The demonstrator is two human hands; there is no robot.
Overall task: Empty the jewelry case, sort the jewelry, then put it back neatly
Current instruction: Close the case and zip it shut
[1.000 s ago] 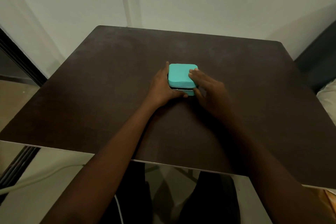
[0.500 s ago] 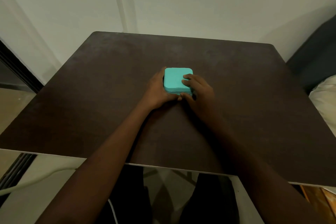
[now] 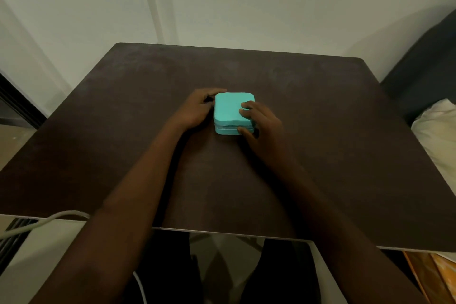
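A teal jewelry case sits closed near the middle of the dark brown desk, its lid down and a pale zipper line running along the near side wall. The left hand lies against the case at its 9 o'clock side, fingers curled along the left wall toward the far left corner; whether those fingers pinch anything there is too dark to tell. The right hand grips the case from about 4 o'clock: its fingertips press on the right part of the lid, and the thumb touches the near wall close to the right front corner. Both forearms reach in from 6 o'clock across the desk's near edge. A pale cable runs under the desk edge at about 8 o'clock. At 3 o'clock, beyond the desk, lies a white pillow against something dark. A light wall rises behind the desk at 12 o'clock.
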